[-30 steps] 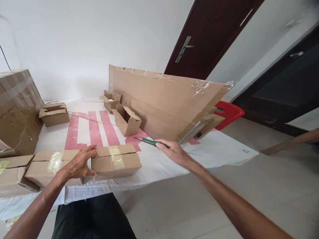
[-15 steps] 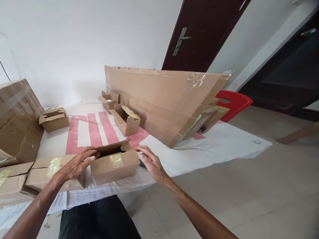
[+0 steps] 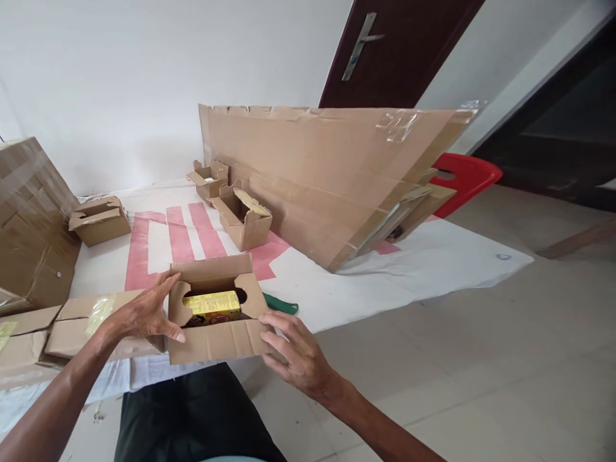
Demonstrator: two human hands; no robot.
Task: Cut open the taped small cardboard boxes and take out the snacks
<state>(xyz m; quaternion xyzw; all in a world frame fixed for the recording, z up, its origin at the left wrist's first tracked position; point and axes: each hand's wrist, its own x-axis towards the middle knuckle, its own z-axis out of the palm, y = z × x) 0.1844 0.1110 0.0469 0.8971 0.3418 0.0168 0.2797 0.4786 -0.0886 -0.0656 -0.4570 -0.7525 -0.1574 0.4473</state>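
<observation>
In the head view, a small cardboard box (image 3: 216,341) stands at the table's near edge with its top flaps spread apart. Inside lies a yellow printed carton (image 3: 214,307), partly covered by the end flaps. My left hand (image 3: 147,313) rests at the box's left end, fingers spread, its thumb on the front flap and its fingertips by the rear corner. My right hand (image 3: 299,353) touches the front flap's right corner with its fingertips, the fingers apart; its thumb is hidden. Behind the box's right end lies a green strip-like object (image 3: 282,305), partly hidden.
Taped cardboard boxes (image 3: 79,321) line the near left edge. Open small boxes (image 3: 245,224) stand farther back. A large carton (image 3: 33,237) is at left, and a big cardboard sheet (image 3: 308,167) leans behind. A red chair (image 3: 469,183) stands beyond the white-covered table (image 3: 409,276).
The box's front flap has folded out toward me, and the yellow carton inside now shows. My right hand has come down to the flap's corner; my left thumb has moved onto the flap.
</observation>
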